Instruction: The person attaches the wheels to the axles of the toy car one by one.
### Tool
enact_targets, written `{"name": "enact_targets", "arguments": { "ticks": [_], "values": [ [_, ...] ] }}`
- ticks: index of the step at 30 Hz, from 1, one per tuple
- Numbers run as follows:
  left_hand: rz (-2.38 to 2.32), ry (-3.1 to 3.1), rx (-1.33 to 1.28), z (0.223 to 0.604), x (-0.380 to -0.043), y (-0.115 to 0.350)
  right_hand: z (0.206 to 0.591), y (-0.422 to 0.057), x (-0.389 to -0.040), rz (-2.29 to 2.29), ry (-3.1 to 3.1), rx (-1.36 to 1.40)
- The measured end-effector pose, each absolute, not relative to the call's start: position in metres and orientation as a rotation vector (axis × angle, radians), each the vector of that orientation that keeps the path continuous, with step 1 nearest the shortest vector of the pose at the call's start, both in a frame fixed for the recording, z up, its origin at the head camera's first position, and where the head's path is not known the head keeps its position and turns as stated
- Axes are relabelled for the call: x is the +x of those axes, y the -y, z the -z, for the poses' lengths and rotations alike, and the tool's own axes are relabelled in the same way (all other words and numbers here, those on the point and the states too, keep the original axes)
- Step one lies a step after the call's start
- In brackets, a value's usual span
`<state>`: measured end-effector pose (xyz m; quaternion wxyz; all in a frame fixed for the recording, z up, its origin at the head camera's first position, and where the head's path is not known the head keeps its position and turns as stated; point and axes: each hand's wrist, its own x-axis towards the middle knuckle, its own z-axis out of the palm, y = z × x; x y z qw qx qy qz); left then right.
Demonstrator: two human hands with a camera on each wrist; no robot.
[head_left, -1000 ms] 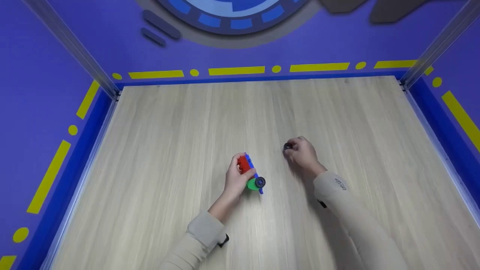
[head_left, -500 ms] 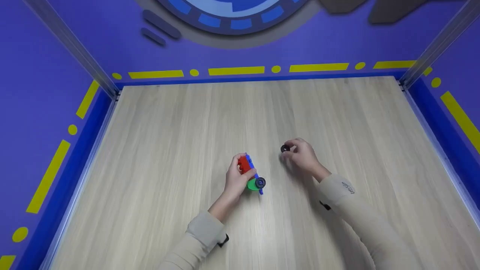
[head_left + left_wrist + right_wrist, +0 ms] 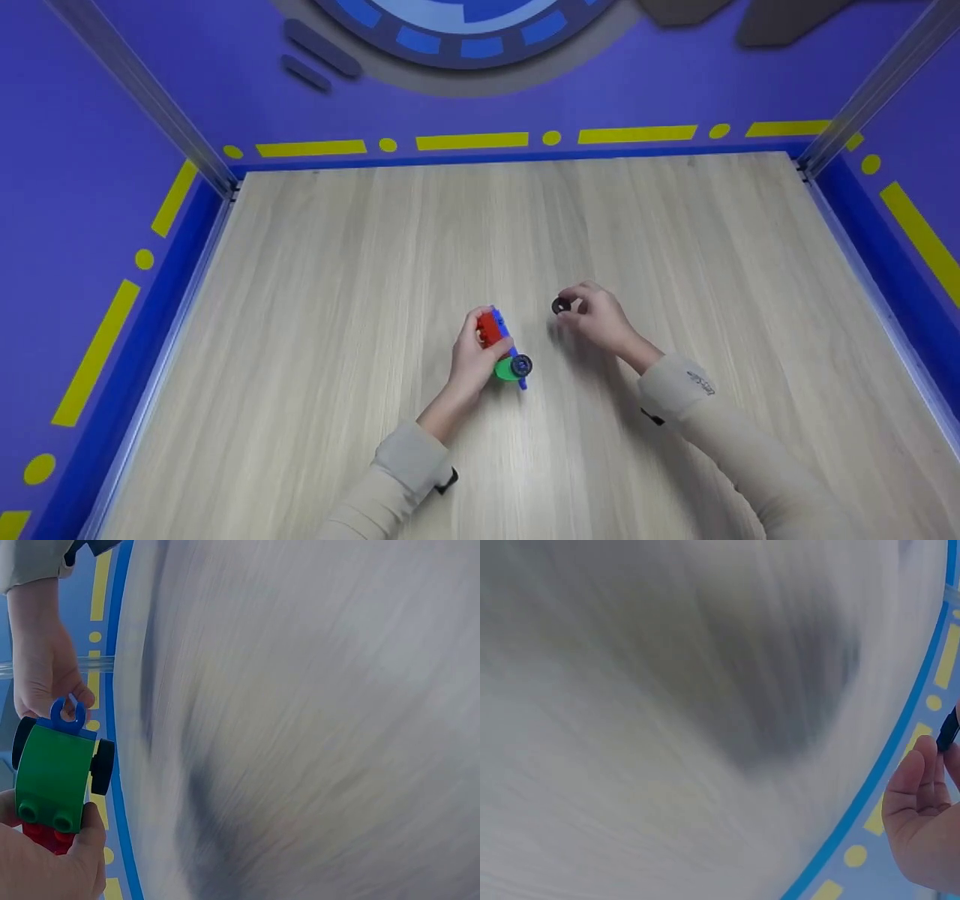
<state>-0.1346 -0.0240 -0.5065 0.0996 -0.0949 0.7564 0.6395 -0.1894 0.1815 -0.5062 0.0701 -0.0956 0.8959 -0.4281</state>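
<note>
My left hand (image 3: 469, 356) grips a toy block vehicle (image 3: 54, 769) around its red brick (image 3: 489, 330). The vehicle has a blue base (image 3: 504, 326), a green curved block (image 3: 507, 370) and a blue loop (image 3: 69, 714) at one end. In the left wrist view, black wheels (image 3: 103, 767) sit on both sides at the green end. To the right, my right hand (image 3: 600, 319) pinches a loose black wheel (image 3: 556, 307) between thumb and fingers, raised over the table and apart from the vehicle. Only an edge of that wheel shows in the right wrist view.
Under both hands lies a wood-grain tabletop (image 3: 360, 262). Blue panels (image 3: 480, 112) with yellow markings enclose it at the back and sides, with metal posts (image 3: 142, 90) at the corners.
My right hand has moved a little left and nearer to me, bringing the loose wheel closer to the vehicle. My left hand and the vehicle have stayed almost still.
</note>
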Motion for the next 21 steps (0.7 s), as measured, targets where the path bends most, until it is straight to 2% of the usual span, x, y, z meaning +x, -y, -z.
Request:
{"name": "enact_targets", "arguments": {
  "ticks": [21],
  "values": [
    [-1.881, -2.230, -0.269, 0.506, -0.133, 0.023, 0.484, -0.151, -0.167, 1.296, -2.671, -0.573]
  ]
}}
